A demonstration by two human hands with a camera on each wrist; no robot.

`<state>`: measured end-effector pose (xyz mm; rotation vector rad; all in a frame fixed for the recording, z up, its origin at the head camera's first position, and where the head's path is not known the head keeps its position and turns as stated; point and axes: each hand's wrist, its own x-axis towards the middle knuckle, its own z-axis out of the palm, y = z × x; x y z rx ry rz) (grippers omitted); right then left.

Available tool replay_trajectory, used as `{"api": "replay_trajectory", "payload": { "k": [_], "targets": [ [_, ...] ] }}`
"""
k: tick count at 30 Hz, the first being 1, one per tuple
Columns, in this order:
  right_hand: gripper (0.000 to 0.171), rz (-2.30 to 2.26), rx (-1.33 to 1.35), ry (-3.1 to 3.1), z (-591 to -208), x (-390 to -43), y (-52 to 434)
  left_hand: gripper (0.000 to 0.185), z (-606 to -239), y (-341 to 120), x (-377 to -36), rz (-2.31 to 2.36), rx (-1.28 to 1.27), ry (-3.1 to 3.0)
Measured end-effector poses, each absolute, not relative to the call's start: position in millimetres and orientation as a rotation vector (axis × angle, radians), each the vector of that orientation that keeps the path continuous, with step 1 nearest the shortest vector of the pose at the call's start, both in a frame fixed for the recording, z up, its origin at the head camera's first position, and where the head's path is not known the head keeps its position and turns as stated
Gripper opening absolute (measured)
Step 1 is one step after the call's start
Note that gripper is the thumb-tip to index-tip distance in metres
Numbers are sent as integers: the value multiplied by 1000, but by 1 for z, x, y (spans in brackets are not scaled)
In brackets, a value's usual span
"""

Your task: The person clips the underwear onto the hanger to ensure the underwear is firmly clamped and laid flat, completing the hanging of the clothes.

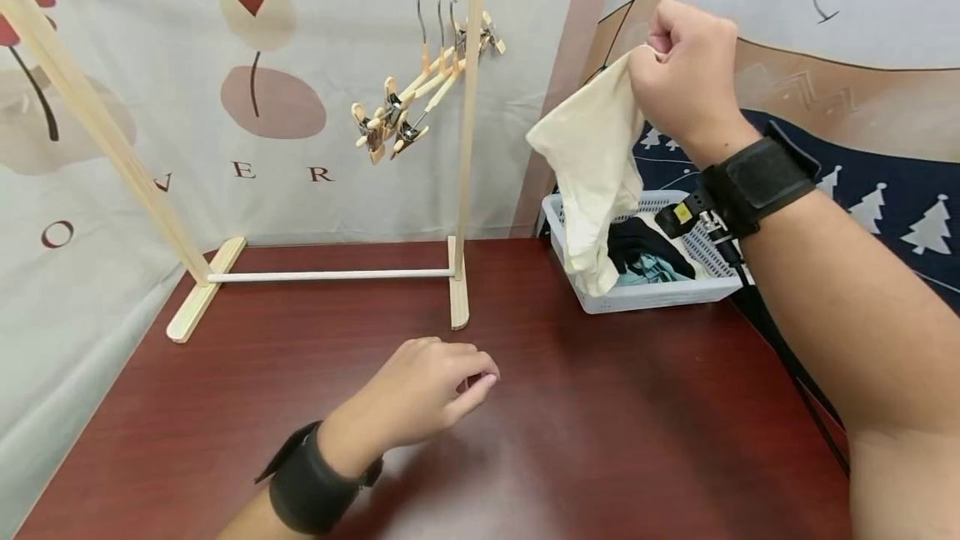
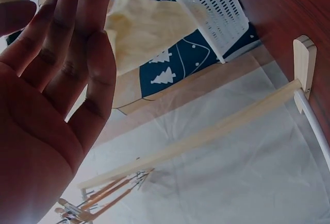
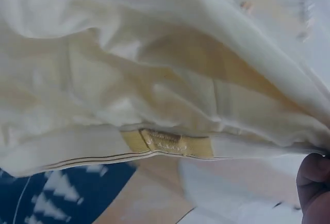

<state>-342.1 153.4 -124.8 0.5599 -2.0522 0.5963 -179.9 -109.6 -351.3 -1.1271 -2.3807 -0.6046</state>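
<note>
Pickup step: right hand [image 1: 686, 73] grips the cream garment [image 1: 592, 165] lifted above the basket [image 1: 645, 294], left hand [image 1: 427, 390] loosely curled and empty left of the basket; next probably needs a hanger [image 1: 420, 94].

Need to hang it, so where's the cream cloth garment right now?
In the head view, the cream cloth garment hangs from the right hand, raised at right above the white plastic basket.

My head view looks down and forward over the dark red wooden bench [image 1: 600, 440]. My left wrist view looks up, sharing the pale wooden clothes rack [image 2: 206, 136] with it. My right wrist view sits tight against the cream cloth garment [image 3: 154, 80].
</note>
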Motion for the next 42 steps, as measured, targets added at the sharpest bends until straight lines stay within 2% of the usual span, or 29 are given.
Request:
{"api": "replay_trajectory", "payload": {
  "k": [3,6,10,16,22,26,31,34,36,40,42],
  "targets": [
    [25,650,642,-2010,-127,-332,133,8,-348,-113,-181,-597,-1085,-2316],
    [21,637,818,-1974,-149,-324,115,7,-342,-117,-182,-628,-1053,-2225],
    [18,583,1123,-1991,-202,-315,96,9,-332,-124,-185,-706,-1015,-2103],
    [26,539,1430,-2127,-288,-292,75,13,-331,-139,-201,-778,-864,-2130],
    [28,472,1556,-2167,-335,-272,75,11,-346,-154,-227,-959,-661,-2428],
    [24,427,1552,-2115,-336,-268,82,30,-361,-158,-243,-1086,-713,-2606],
    [21,455,1541,-2101,-311,-270,90,56,-360,-144,-258,-1101,-929,-2679],
    [22,524,1538,-2105,-296,-271,91,60,-354,-132,-270,-1083,-1044,-2712],
    [24,592,1537,-2103,-290,-271,92,52,-351,-126,-277,-1112,-1101,-2752],
    [24,779,1493,-2093,-279,-270,95,18,-350,-121,-284,-1150,-1155,-2773],
    [23,864,1435,-2104,-274,-271,99,8,-352,-122,-285,-1130,-1152,-2771]
  ]
}}
